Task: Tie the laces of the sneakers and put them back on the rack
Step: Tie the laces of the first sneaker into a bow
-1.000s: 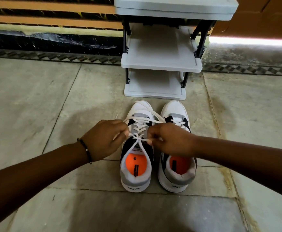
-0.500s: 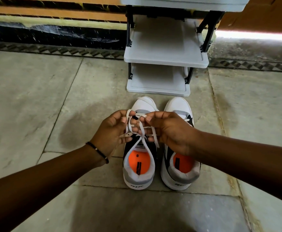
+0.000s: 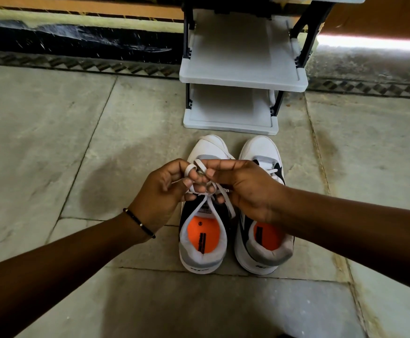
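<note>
Two white, grey and black sneakers with orange insoles stand side by side on the floor, toes toward the rack. Over the left sneaker my left hand and my right hand meet, each pinching part of its white lace. A lace loop wraps my left fingertips, and a free end hangs down beside the tongue. The right sneaker lies partly under my right wrist; its laces are mostly hidden. The grey shoe rack stands just beyond the toes.
The rack has black posts and empty grey shelves, the lowest one at floor level. Stone floor tiles spread to the left and right of the sneakers. A dark patterned border and wall run behind the rack.
My hands went from pulling the lace ends apart to meeting above the left sneaker, where they now work a loop. The view has tilted down and moved closer.
</note>
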Motion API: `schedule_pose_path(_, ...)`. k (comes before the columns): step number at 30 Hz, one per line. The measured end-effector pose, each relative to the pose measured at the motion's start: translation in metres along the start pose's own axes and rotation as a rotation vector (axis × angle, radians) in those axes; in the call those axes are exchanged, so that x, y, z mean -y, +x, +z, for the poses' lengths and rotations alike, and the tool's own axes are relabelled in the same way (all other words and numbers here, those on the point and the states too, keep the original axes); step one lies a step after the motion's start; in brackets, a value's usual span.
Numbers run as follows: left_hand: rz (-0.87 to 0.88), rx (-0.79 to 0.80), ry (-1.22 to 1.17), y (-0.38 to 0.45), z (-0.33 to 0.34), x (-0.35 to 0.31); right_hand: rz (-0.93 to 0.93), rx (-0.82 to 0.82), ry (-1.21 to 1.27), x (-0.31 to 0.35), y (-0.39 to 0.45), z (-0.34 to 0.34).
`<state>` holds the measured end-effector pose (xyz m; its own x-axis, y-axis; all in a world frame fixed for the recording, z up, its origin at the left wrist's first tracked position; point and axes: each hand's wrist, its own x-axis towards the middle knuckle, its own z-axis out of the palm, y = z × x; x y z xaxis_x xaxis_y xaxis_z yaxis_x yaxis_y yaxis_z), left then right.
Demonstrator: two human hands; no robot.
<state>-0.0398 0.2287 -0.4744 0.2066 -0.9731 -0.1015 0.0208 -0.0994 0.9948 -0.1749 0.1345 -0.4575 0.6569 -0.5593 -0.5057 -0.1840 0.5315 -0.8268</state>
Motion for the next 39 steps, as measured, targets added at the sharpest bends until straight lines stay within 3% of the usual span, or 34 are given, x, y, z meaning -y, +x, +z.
schedule_pose_path(10, 0.068, 0.078, 0.113, 0.004, -0.001, -0.004, -0.047, -0.047, 0.010, -0.002, 0.007, -0.004)
schedule_pose_path(18, -0.086, 0.098, 0.016, 0.014, 0.003, -0.004, -0.137, -0.044, -0.044, -0.002, 0.009, -0.010)
schedule_pose_path(24, -0.141, 0.025, 0.067, 0.016, 0.008, -0.002, -0.314, 0.043, -0.460, 0.004, 0.006, -0.013)
schedule_pose_path(28, -0.197, -0.043, 0.072, 0.015, 0.006, 0.003, -0.338, 0.149, -0.802, 0.017, 0.004, -0.015)
schedule_pose_path(32, -0.251, -0.040, 0.020, 0.014, 0.006, 0.003, -0.443, 0.071, -1.027, 0.018, -0.001, -0.011)
schedule_pose_path(35, -0.271, -0.043, -0.062, 0.016, 0.005, -0.002, -0.427, -0.022, -0.902, 0.016, 0.001, -0.011)
schedule_pose_path(39, -0.236, 0.019, -0.074, 0.018, 0.001, -0.006, -0.186, -0.037, -0.505, 0.015, 0.002, -0.011)
